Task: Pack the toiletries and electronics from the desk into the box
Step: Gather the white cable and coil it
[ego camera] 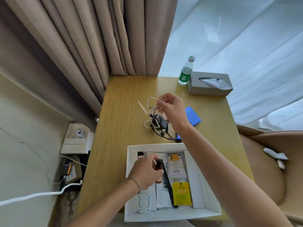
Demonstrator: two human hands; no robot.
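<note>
Cable bundle (156, 122), white and black leads tangled on bench (124, 102) beyond white box (172, 217): right hand (172, 107) pinches a white loop, left hand (146, 172) grips small brown bottle (159, 167) inside box; advise gathering trailing ends before lifting across.

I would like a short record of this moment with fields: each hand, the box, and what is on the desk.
left hand: left hand grips a small brown bottle over the box
right hand: right hand pinches a white cable, lifted above the cable tangle
box: white box, open, at the near edge of the desk
in box: black comb, yellow sachet, white packets
still on desk: blue case, tissue box, water bottle
</note>
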